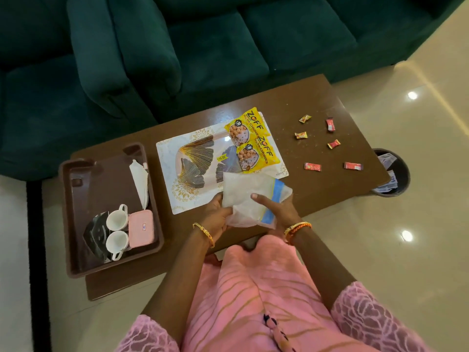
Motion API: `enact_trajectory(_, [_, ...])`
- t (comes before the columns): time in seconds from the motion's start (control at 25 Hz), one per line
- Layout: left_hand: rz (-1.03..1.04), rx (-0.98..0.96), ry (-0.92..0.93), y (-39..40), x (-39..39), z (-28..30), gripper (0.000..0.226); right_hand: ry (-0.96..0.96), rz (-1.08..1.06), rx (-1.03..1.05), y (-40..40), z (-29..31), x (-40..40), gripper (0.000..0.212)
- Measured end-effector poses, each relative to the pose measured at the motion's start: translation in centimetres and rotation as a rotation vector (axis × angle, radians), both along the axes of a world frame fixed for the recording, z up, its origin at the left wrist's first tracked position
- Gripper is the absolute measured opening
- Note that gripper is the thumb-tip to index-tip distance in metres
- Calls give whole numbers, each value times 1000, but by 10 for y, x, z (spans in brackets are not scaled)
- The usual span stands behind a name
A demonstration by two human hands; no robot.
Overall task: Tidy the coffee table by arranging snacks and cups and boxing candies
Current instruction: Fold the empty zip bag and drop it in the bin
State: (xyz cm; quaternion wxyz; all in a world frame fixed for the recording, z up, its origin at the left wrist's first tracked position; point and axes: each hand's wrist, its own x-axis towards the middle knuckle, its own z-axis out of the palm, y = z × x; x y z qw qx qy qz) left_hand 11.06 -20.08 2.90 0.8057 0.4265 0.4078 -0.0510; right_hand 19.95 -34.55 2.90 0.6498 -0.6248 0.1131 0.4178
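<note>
Both hands hold a clear bag (250,196) with a blue strip, just above the near edge of the brown table (317,179). The left hand (218,215) grips the bag's left side, its fingers curled under and around the plastic. The right hand (279,212) holds the right side, with its thumb lying flat on top of the bag and the other fingers tucked below, so I cannot see them well. The bag looks cloudy, and what is inside it is hard to tell. Just past the fingertips lies a white tray (177,179) with gold and grey leaf shapes. Two yellow snack packs (250,143) lie on the far right part of that tray, one partly over the other. Off to the right of the right hand's fingers, well apart from them, six candies (312,166) in red and yellow wrappers are spread over the table. To the left of the left hand's fingers sits a brown tray (76,224). In it are two white cups (117,231) side by side, a pink box (141,228) touching them, and a white napkin (140,180) farther back. A dark bin (401,171) stands on the floor past the table's right end.
</note>
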Motion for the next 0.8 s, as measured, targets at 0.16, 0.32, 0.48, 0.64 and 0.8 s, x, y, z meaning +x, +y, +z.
enact_trajectory(0.16, [-3,-122,32,-4,28,-9,43,242,48,132,-25,-12,17,34])
enact_trajectory(0.32, [-83,-110,94,-21,72,-28,45,288,46,91,-67,-28,57,28])
enact_trajectory(0.48, [-161,12,178,-67,145,-47,41,213,-156,21,-117,-42,114,44])
enact_trajectory(0.64, [-265,318,262,-146,244,-64,34,165,-431,-174,-191,-59,200,51])
enact_trajectory(0.8, [-527,512,207,-244,350,-80,30,51,-728,-411,-268,-68,287,44])
